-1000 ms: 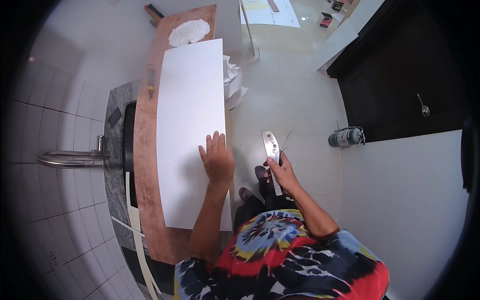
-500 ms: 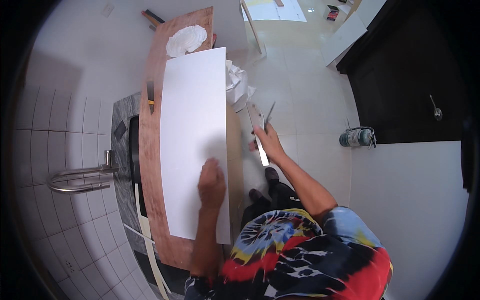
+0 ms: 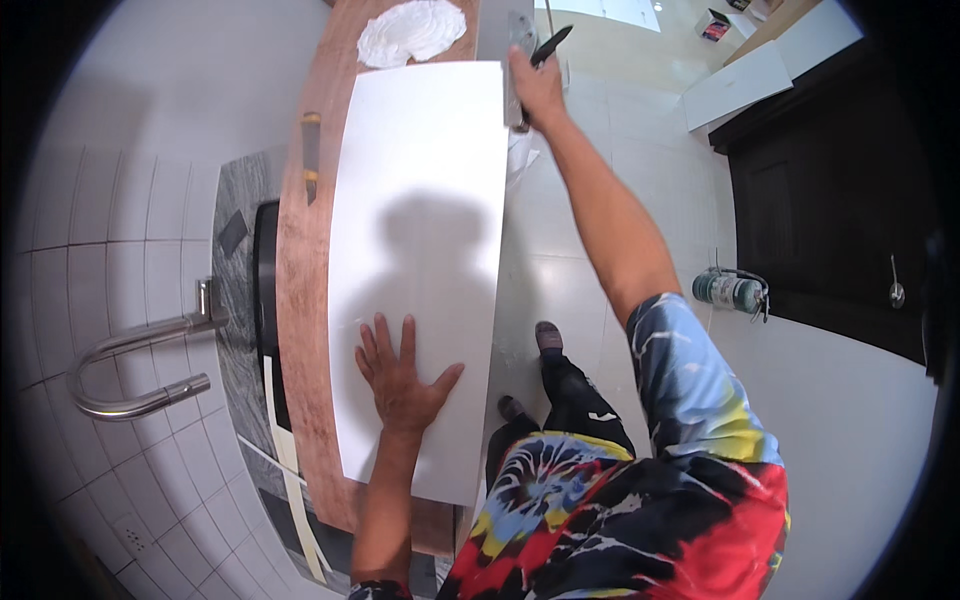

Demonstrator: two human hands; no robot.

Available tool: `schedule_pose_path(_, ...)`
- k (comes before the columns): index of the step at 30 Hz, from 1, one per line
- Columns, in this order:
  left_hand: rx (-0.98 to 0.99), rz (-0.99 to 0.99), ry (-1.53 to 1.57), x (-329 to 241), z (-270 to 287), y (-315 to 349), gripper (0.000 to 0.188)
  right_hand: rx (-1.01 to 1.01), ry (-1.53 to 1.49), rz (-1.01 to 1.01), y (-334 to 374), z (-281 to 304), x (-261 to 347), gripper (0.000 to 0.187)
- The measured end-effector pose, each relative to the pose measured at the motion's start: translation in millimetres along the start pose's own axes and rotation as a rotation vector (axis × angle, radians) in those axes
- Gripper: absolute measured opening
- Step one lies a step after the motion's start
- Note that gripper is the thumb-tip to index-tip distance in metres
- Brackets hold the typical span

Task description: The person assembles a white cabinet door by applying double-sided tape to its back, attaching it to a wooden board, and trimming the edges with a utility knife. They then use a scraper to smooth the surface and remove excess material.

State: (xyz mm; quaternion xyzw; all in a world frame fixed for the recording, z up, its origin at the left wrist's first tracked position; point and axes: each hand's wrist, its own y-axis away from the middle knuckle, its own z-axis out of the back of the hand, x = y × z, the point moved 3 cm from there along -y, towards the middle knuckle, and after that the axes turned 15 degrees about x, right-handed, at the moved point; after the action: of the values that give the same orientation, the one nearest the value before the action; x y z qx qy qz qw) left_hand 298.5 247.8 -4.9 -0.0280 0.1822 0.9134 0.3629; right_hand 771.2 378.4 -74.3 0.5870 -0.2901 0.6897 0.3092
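Note:
My left hand (image 3: 405, 385) lies flat on the near part of a long white panel (image 3: 420, 150), its fingers spread and nothing in them. At the panel's far right corner, my right hand (image 3: 538, 88) is closed around a flat, shiny metal tool (image 3: 514, 112), held upright along the panel's edge. A black, slim, pointed tool (image 3: 553, 44) also sticks out of that hand; its exact kind I cannot tell. The panel rests on a reddish-brown wooden board (image 3: 300, 330).
A yellow-and-dark cutter-like tool (image 3: 311, 155) lies on the board left of the panel. Crumpled white material (image 3: 410, 32) sits at the far end. A curved metal faucet (image 3: 140, 400) stands at left. Against the right wall are a fire extinguisher (image 3: 730, 290) and a dark door (image 3: 830, 210).
My right hand has moved forward with both tools to the panel's far right corner. My left hand, curled before, is now spread flat on the panel.

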Motion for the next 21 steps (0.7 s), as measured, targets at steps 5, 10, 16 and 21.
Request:
schedule_pose_path(5,0.012,-0.047,-0.017,-3.1,1.4,-0.7,0.104,0.002,-0.016,-0.022,-25.9,7.5,-12.3,0.066)
schedule_pose_path(10,-0.008,-0.057,-0.07,-1.3,-2.6,-0.5,0.102,-0.009,0.072,0.0,27.3,-0.3,-8.6,0.07)
schedule_pose_path(16,-0.081,-0.082,-0.09,1.5,-9.2,-2.2,0.099,0.019,0.077,-0.002,125.1,-8.5,15.8,0.079)
schedule_pose_path(21,-0.139,-0.121,-0.088,1.0,-11.3,-0.2,0.089,0.009,0.041,-0.045,213.3,-15.7,15.9,0.069)
